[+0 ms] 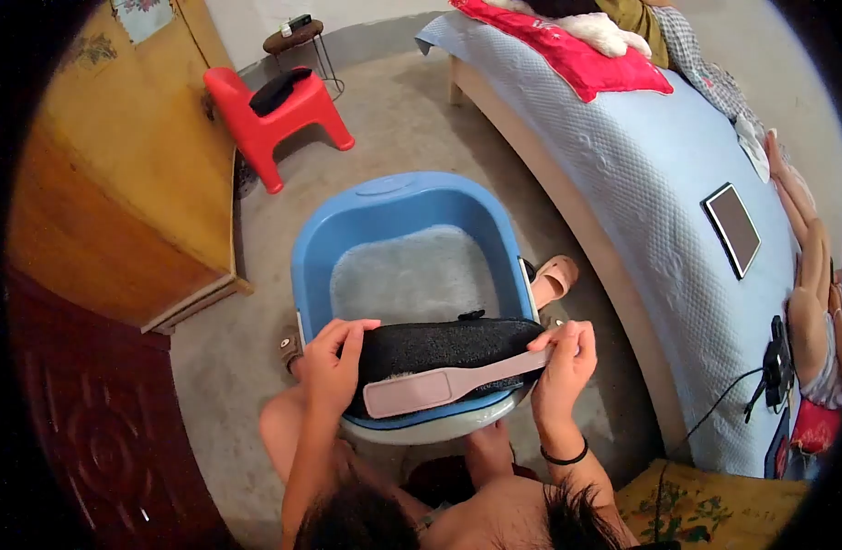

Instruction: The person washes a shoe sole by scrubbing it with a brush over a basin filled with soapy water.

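Note:
A black textured fabric item, its kind unclear, lies across the near rim of a blue plastic tub. My left hand grips its left end. My right hand is closed round the handle of a pale pink brush with a broad flat head. The brush lies slantwise over the black item, flat back up, so its underside is hidden. Behind them, cloudy, sudsy water stands in the tub. A small dark piece shows at the item's far edge.
A red plastic chair carries a dark item. Right of the tub is a bed with a tablet, a cable and another person's legs. A wooden cabinet stands left.

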`<state>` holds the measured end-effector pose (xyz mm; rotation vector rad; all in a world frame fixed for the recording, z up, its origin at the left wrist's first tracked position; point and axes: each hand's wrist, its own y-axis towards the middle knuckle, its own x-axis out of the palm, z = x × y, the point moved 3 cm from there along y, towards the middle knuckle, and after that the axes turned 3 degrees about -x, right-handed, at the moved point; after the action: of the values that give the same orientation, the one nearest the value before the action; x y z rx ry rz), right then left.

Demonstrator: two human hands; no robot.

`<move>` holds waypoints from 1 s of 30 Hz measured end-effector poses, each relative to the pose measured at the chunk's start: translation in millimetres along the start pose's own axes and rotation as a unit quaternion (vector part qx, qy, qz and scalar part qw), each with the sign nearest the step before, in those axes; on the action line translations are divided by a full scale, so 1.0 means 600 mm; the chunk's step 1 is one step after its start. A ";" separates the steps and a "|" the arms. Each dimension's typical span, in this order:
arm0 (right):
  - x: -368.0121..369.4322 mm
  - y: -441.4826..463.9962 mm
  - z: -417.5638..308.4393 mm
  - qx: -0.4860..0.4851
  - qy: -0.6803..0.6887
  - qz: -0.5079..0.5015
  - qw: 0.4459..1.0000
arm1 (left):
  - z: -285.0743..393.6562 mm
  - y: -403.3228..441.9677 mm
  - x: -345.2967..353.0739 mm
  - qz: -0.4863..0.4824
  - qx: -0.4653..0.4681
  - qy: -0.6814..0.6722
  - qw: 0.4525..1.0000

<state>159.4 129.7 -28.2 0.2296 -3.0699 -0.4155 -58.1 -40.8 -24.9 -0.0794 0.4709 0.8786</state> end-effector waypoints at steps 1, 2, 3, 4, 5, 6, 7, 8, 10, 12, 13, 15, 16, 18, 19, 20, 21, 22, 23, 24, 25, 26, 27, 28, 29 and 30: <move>0.004 0.002 -0.005 0.006 0.020 -0.006 1.000 | 0.003 -0.001 -0.001 -0.001 -0.007 0.005 1.000; -0.012 0.018 0.007 -0.025 -0.003 0.010 1.000 | 0.005 -0.001 -0.002 0.000 -0.009 0.010 1.000; -0.026 0.033 0.001 -0.028 -0.017 0.043 0.999 | 0.008 -0.002 -0.003 0.001 -0.010 0.015 1.000; -0.043 0.046 -0.005 -0.031 -0.032 0.076 0.996 | 0.011 -0.003 -0.004 0.003 -0.011 0.019 1.000; -0.065 0.058 0.006 -0.019 -0.024 0.107 0.994 | 0.011 -0.003 -0.003 0.008 -0.009 0.011 1.000; -0.088 0.069 0.021 -0.008 -0.017 0.138 0.990 | 0.009 -0.003 -0.003 0.008 -0.009 0.012 1.000; -0.103 0.073 0.031 -0.016 -0.005 0.141 0.990 | 0.008 -0.004 -0.003 0.008 -0.009 0.014 1.000; -0.105 0.068 0.042 -0.006 -0.014 0.141 0.990 | 0.007 -0.004 -0.003 0.008 -0.009 0.014 1.000; -0.096 0.054 0.046 0.015 -0.035 0.141 0.989 | 0.005 -0.003 -0.004 0.006 -0.011 0.016 1.000; -0.068 0.033 0.042 0.016 -0.040 0.107 0.993 | 0.000 -0.001 -0.001 0.004 -0.006 0.012 1.000; -0.050 0.023 0.034 0.021 -0.015 0.083 0.996 | -0.004 0.000 0.000 0.005 -0.002 0.010 1.000; -0.014 0.001 0.015 0.036 0.021 0.036 0.998 | -0.005 0.002 0.000 0.005 -0.003 0.015 1.000; 0.000 -0.009 0.008 0.045 0.031 0.013 0.998 | -0.003 0.002 -0.001 0.003 -0.009 0.022 1.000; 0.000 -0.012 0.004 0.005 0.024 -0.004 1.000 | -0.001 0.002 0.000 0.004 -0.015 0.023 1.000; -0.009 -0.002 0.007 -0.016 0.004 0.002 1.000 | 0.000 0.001 0.002 0.006 -0.014 0.018 1.000; -0.018 0.008 0.009 -0.036 -0.016 0.008 0.999 | 0.001 -0.001 0.003 0.010 -0.013 0.014 1.000; -0.031 0.021 0.011 -0.017 -0.004 0.041 0.999 | 0.003 -0.002 0.002 0.013 -0.008 0.017 1.000; -0.048 0.036 0.014 0.003 -0.022 0.068 0.997 | 0.004 -0.003 0.001 0.015 -0.002 0.019 1.000; -0.070 0.047 0.025 0.003 -0.011 0.088 0.996 | 0.005 -0.004 0.001 0.017 0.004 0.021 1.000; -0.080 0.054 0.031 0.003 -0.001 0.108 0.994 | 0.006 -0.004 0.001 0.017 0.002 0.024 1.000; -0.081 0.052 0.038 0.001 -0.005 0.112 0.994 | 0.007 -0.005 0.002 0.017 -0.001 0.026 1.000; -0.082 0.050 0.042 -0.002 -0.010 0.115 0.993 | 0.007 -0.005 0.002 0.017 -0.003 0.028 0.999; -0.082 0.048 0.039 -0.005 -0.016 0.120 0.993 | 0.003 -0.005 0.002 0.017 -0.003 0.022 1.000; -0.073 0.042 0.036 0.001 -0.013 0.106 0.994 | -0.005 -0.004 0.002 0.016 -0.003 0.016 1.000; -0.058 0.030 0.033 0.006 -0.010 0.095 0.995 | -0.009 -0.003 0.004 0.015 -0.002 0.008 1.000; -0.042 0.018 0.029 0.011 -0.008 0.084 0.996 | -0.011 -0.002 0.004 0.014 -0.002 0.009 1.000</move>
<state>181.8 148.5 -42.2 -0.0306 -3.0781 -0.3777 -58.6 -41.5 -32.1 -0.0842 0.4876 0.9061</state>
